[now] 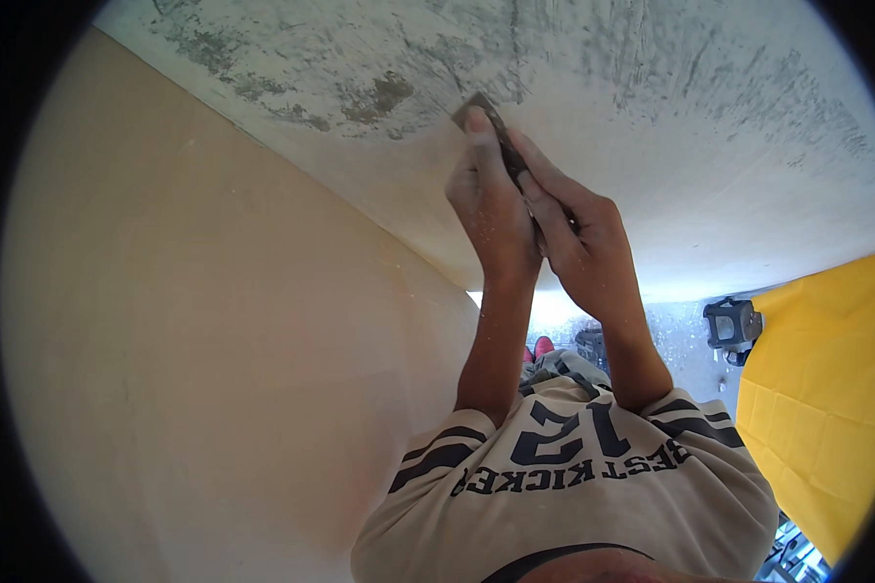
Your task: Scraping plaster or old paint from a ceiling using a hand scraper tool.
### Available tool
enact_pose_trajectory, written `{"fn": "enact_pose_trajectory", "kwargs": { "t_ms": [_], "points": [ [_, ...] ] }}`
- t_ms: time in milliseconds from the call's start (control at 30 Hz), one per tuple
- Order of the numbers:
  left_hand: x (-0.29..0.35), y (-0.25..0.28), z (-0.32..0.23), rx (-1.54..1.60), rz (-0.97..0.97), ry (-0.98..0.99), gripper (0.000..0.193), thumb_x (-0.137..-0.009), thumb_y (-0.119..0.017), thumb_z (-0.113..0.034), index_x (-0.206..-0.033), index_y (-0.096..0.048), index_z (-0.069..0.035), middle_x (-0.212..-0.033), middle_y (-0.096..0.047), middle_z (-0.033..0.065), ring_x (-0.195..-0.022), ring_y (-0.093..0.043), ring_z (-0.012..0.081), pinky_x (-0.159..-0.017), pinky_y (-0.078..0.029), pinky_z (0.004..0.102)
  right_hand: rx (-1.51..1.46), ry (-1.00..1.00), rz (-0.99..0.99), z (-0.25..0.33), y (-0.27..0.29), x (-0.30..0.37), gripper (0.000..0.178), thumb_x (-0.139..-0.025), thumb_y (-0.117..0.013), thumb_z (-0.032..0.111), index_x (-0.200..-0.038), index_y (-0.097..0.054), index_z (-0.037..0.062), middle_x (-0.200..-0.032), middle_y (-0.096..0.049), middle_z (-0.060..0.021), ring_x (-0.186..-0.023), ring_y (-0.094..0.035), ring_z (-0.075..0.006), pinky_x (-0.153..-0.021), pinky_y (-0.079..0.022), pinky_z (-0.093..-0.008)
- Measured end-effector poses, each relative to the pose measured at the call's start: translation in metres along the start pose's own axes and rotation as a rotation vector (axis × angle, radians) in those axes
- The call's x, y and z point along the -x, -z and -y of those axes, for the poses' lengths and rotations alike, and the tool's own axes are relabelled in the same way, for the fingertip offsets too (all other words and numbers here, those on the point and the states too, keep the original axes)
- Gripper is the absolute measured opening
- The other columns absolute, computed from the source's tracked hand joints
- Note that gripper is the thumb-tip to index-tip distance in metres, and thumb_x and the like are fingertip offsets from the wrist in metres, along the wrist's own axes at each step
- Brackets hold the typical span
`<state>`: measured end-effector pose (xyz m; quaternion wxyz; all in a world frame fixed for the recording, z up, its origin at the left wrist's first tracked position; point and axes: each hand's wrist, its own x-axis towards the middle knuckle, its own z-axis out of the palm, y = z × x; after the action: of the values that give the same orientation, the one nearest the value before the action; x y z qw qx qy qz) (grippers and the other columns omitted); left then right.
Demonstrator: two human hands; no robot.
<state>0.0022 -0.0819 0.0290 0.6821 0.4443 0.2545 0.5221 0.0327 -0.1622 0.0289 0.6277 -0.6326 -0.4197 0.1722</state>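
Observation:
Both my hands grip a narrow, flat, dark tool with a grey-brown end, held up at the rough whitish wall. It looks like a scraper or sanding block, but most of it is hidden by fingers. My left hand is closed on it, the thumb lying along the grey-brown end. From the other side my right hand wraps its fingers against the tool's dark edge. Pale dust coats my fingers. Around the tool's tip, the wall carries dark scuffs and a brown bare patch; lower down its surface is smoother and white.
A plain beige wall meets the rough wall in a corner on the left. A yellow sheet hangs at the right, beside a grey and black object on the speckled floor. Red shoes show below my arms.

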Motion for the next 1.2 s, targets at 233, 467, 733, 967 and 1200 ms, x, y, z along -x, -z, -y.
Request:
{"fn": "enact_pose_trajectory", "kwargs": {
  "t_ms": [233, 467, 733, 967, 1200],
  "points": [
    [-0.001, -0.001, 0.005, 0.043, -0.028, 0.017, 0.051, -0.104, -0.047, -0.040, -0.067, -0.047, -0.005, -0.063, -0.041, -0.0040, -0.060, -0.037, 0.0059, -0.053, -0.032, 0.0258, -0.018, -0.001, 0.032, -0.002, 0.003, -0.003, 0.040, -0.101, -0.049, 0.008, -0.141, -0.052, 0.0097, -0.073, -0.054, 0.0022, -0.061, -0.040, -0.0042, -0.053, -0.036, -0.0206],
    [-0.003, -0.004, -0.003, 0.080, -0.048, 0.015, 0.050, -0.104, -0.047, -0.039, -0.067, -0.047, -0.005, -0.063, -0.043, -0.0044, -0.059, -0.038, 0.0059, -0.052, -0.032, 0.0258, -0.021, 0.043, 0.036, -0.001, 0.003, -0.008, 0.040, -0.101, -0.049, 0.009, -0.141, -0.053, 0.0094, -0.071, -0.053, 0.0027, -0.059, -0.040, -0.0043, -0.053, -0.036, -0.0204],
    [0.001, 0.002, 0.008, 0.088, -0.038, 0.041, 0.051, -0.104, -0.048, -0.041, -0.067, -0.048, -0.006, -0.063, -0.042, -0.0047, -0.059, -0.039, 0.0058, -0.053, -0.032, 0.0257, -0.032, -0.036, 0.060, -0.001, 0.005, -0.001, 0.040, -0.100, -0.049, 0.007, -0.140, -0.053, 0.0085, -0.072, -0.055, 0.0022, -0.060, -0.041, -0.0039, -0.053, -0.037, -0.0205],
    [-0.002, -0.001, -0.001, 0.053, -0.052, 0.014, 0.052, -0.103, -0.049, -0.043, -0.067, -0.048, -0.006, -0.063, -0.041, -0.0045, -0.060, -0.039, 0.0059, -0.053, -0.032, 0.0255, -0.015, 0.044, 0.032, -0.003, 0.003, -0.007, 0.040, -0.101, -0.049, 0.008, -0.141, -0.052, 0.0084, -0.072, -0.055, 0.0017, -0.059, -0.041, -0.0043, -0.054, -0.037, -0.0206],
    [-0.002, 0.001, 0.005, 0.036, -0.033, 0.038, 0.053, -0.102, -0.049, -0.045, -0.067, -0.048, -0.006, -0.063, -0.043, -0.0039, -0.061, -0.041, 0.0062, -0.053, -0.033, 0.0254, -0.109, -0.019, 0.070, 0.000, 0.006, -0.004, 0.040, -0.101, -0.049, 0.008, -0.141, -0.051, 0.0079, -0.070, -0.051, 0.0027, -0.059, -0.040, -0.0045, -0.053, -0.037, -0.0208]
  ]
}}
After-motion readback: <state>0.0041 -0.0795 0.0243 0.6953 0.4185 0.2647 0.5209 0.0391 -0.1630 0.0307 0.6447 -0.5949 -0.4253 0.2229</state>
